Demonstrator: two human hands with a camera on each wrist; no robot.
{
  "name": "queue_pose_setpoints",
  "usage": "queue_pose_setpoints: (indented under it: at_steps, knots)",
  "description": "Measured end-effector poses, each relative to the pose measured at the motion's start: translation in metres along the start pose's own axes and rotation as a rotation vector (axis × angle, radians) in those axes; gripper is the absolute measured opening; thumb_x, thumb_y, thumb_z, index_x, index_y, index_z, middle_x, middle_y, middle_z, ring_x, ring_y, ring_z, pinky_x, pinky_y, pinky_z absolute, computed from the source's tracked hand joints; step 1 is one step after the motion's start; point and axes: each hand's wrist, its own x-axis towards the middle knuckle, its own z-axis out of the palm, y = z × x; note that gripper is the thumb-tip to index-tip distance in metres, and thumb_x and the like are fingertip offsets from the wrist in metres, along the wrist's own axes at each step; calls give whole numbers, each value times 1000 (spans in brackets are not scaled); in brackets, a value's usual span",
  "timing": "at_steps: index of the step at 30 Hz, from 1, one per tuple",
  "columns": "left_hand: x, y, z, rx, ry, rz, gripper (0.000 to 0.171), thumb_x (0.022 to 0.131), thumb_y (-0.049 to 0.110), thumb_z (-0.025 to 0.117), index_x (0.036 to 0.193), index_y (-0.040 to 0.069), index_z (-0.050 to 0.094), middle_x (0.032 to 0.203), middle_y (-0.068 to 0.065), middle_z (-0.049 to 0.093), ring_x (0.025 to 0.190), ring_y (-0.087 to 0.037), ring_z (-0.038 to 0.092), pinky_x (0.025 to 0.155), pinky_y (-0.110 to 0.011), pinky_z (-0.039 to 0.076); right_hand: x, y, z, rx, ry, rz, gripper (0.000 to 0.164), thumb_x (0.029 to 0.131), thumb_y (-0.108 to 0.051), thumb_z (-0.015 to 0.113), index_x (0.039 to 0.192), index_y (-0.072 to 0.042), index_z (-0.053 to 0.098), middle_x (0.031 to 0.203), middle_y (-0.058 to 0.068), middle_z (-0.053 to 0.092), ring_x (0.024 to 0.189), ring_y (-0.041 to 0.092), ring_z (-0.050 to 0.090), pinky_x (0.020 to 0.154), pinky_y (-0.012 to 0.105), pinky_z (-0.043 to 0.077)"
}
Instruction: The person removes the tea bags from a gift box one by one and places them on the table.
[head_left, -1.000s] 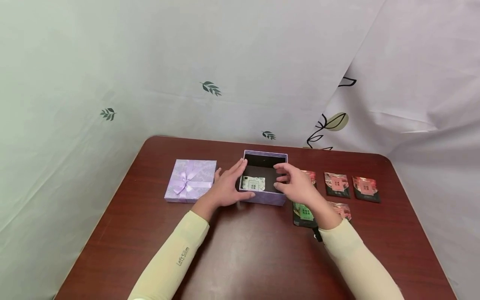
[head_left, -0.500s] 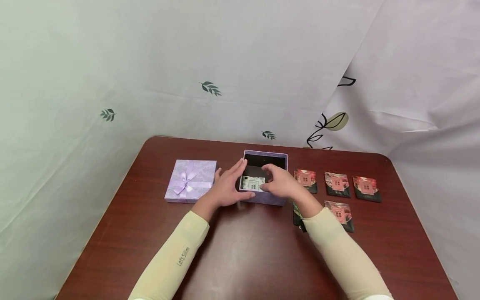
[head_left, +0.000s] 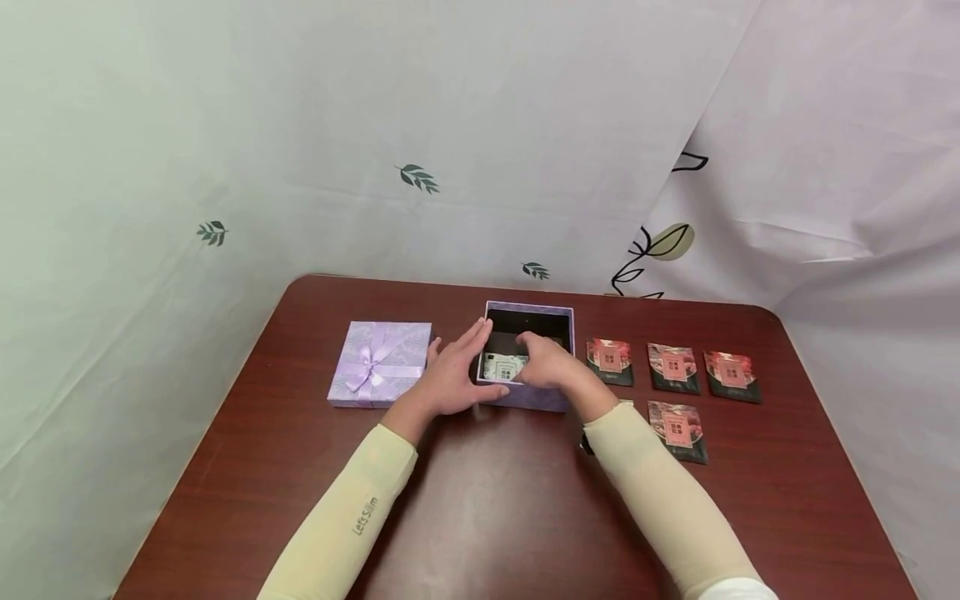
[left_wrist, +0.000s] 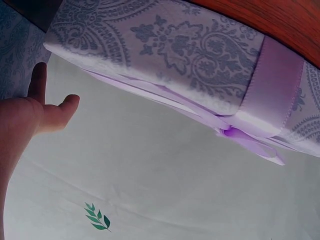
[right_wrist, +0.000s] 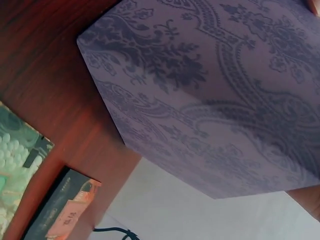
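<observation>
A lavender patterned box [head_left: 525,397] stands without its lid on the table, its inside black. In it, at the front left, lies a white sachet [head_left: 504,367] with a green-edged label. My left hand [head_left: 450,375] rests along the box's left side with straight fingers, its thumb at the front wall. My right hand [head_left: 551,365] reaches down into the box beside the sachet's right edge; its fingertips are mostly hidden, so I cannot tell whether it pinches the sachet. The right wrist view shows mainly the box's outer wall [right_wrist: 200,100].
A lavender lid [head_left: 382,367] with a ribbon bow lies left of the box. Several red-labelled sachets, one of them the nearer sachet [head_left: 677,431], lie to the right. A green sachet [right_wrist: 15,170] sits beside the right forearm, mostly hidden in the head view.
My right hand has moved left and down into the box, to the white sachet's right edge, uncovering the red-labelled sachets. The left hand has stayed at the box's side.
</observation>
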Motion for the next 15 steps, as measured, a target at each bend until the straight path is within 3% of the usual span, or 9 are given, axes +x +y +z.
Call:
queue_pose_setpoints:
  at_steps: [9, 15]
  knots:
    - [0, 0, 0, 5, 7, 6, 107, 82, 61, 74, 162, 15, 19, 165, -5, 18, 134, -32, 45, 109, -66, 7, 11, 3, 3, 7, -54, 19, 68, 81, -2, 70, 143, 8, 44, 135, 22, 54, 106, 30, 52, 93, 41, 43]
    - [-1, 0, -1, 0, 1, -1, 107, 81, 61, 73, 162, 16, 18, 166, -2, 16, 135, -32, 45, 110, -65, 6, 18, 6, 6, -30, -51, 67, 70, 81, -6, 68, 145, 6, 42, 138, 23, 52, 112, 33, 49, 95, 43, 42]
